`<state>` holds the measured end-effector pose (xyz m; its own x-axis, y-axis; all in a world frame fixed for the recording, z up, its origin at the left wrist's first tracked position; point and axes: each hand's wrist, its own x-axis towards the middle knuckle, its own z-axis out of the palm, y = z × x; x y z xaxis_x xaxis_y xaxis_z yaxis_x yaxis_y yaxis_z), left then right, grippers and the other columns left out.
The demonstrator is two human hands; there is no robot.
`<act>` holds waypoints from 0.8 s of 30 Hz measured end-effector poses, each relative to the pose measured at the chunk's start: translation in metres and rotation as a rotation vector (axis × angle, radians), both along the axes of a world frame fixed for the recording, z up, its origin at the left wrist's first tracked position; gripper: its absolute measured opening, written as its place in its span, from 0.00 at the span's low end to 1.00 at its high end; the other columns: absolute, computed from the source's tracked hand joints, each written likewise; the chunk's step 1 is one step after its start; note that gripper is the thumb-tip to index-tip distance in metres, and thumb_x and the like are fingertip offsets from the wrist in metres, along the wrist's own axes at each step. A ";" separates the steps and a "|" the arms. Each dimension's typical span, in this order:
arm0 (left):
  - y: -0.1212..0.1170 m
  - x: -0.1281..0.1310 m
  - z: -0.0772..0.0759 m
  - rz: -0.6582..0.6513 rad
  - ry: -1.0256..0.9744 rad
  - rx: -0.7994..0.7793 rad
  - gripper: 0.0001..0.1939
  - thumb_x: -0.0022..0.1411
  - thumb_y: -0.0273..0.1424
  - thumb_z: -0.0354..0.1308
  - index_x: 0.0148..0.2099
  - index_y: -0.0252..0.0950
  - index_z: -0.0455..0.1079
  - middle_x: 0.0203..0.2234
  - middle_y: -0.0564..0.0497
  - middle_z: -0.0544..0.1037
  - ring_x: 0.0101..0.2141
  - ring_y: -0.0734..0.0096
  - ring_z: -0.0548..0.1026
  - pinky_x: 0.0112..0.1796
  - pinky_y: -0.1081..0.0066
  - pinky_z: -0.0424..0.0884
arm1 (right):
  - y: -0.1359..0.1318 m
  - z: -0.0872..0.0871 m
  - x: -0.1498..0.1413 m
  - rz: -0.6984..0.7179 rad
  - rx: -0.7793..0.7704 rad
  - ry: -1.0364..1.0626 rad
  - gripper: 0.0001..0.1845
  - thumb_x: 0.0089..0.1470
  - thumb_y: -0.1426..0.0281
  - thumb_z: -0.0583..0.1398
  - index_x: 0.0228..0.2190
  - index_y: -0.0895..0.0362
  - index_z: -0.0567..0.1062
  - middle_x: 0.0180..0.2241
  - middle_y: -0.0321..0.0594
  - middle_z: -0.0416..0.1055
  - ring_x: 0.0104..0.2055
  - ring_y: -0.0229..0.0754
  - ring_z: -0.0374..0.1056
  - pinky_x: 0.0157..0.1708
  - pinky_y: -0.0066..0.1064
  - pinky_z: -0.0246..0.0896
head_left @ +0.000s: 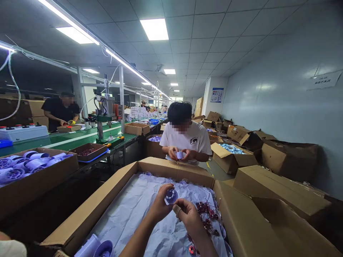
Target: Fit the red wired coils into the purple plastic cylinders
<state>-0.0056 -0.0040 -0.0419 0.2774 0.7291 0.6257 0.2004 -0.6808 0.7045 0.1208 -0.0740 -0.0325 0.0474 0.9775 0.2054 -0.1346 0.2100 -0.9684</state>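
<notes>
My left hand [161, 202] is closed around a round light-purple plastic housing [171, 196], its slotted end facing me. My right hand [187, 214] is at the housing's lower right edge, thumb and forefinger pinched together; whatever lies between them is too small to make out. Both hands are above white paper [125, 203] spread inside a large cardboard box [177, 169]. On the paper to the right lies a tangle of small dark red parts with thin wires [207, 216]. Two more purple housings [103, 249] sit at the box's near left corner.
Across the box a person in a white shirt [187, 139] holds a similar purple piece. At left stand a carton of purple housings [32, 164], a brown tray [89, 151] and a press [104, 110] on the green bench. Cartons [281, 192] crowd the right side.
</notes>
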 end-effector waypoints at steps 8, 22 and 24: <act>-0.014 0.004 0.011 0.054 0.165 0.141 0.19 0.45 0.24 0.61 0.42 0.41 0.68 0.41 0.46 0.75 0.47 0.55 0.70 0.51 0.54 0.64 | 0.009 -0.005 0.001 -0.168 -0.009 0.139 0.26 0.39 0.46 0.63 0.28 0.58 0.75 0.15 0.30 0.61 0.18 0.33 0.55 0.17 0.26 0.50; -0.018 0.012 0.005 0.094 0.123 0.243 0.18 0.49 0.24 0.56 0.44 0.39 0.66 0.40 0.45 0.75 0.45 0.58 0.71 0.48 0.56 0.67 | -0.004 -0.002 -0.004 -0.331 0.200 -0.285 0.16 0.52 0.58 0.59 0.38 0.55 0.72 0.32 0.42 0.76 0.33 0.44 0.71 0.34 0.32 0.67; -0.020 0.013 0.005 0.082 0.097 0.240 0.18 0.49 0.24 0.56 0.45 0.39 0.64 0.40 0.45 0.75 0.45 0.59 0.71 0.48 0.57 0.68 | -0.006 -0.004 -0.003 -0.395 0.286 -0.432 0.13 0.54 0.60 0.57 0.39 0.54 0.73 0.33 0.42 0.76 0.33 0.44 0.72 0.34 0.32 0.68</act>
<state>0.0071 -0.0240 -0.0371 0.2908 0.5859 0.7564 0.3203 -0.8046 0.5000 0.1183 -0.0795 -0.0364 0.2465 0.8075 0.5359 0.3948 0.4213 -0.8165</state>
